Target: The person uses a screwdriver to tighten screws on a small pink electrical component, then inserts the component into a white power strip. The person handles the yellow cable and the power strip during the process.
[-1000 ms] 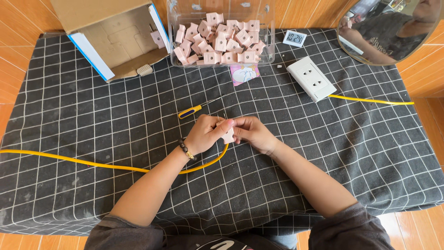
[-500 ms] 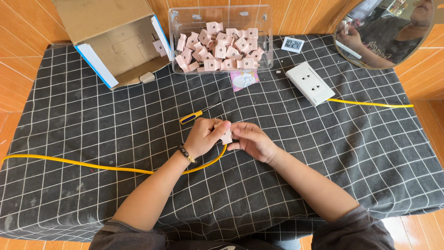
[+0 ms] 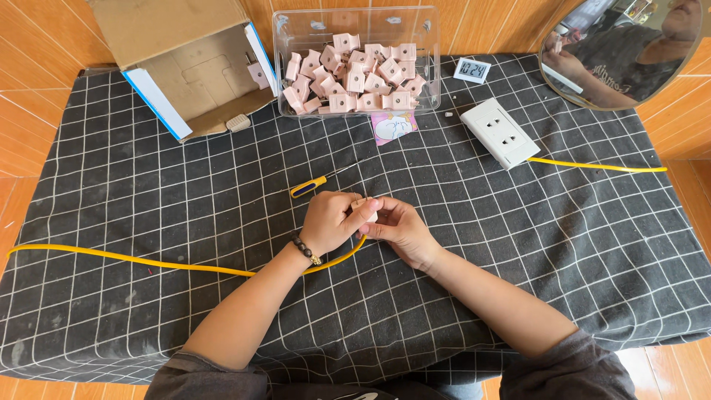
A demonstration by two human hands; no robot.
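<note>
Both hands brought together at mid-table over the checked cloth [image 3: 148, 200], meeting on one small pink plug [image 3: 366, 207] — left hand [image 3: 329, 221] curled around it from the side, right hand [image 3: 400, 226] pinching its near end with fingertips, apparently to steady the piece for close work. Yellow cable [image 3: 148, 261] trailing out from under the left hand, so likely joined to the plug. Screwdriver [image 3: 309, 186] lying just beyond the knuckles, within easy reach. Clear bin [image 3: 285, 67] of matching pink plugs, cardboard box [image 3: 185, 81] and white socket strip [image 3: 500, 133] parked along the far edge. Against half a second earlier — same grip, same spot, hardly any shift.
</note>
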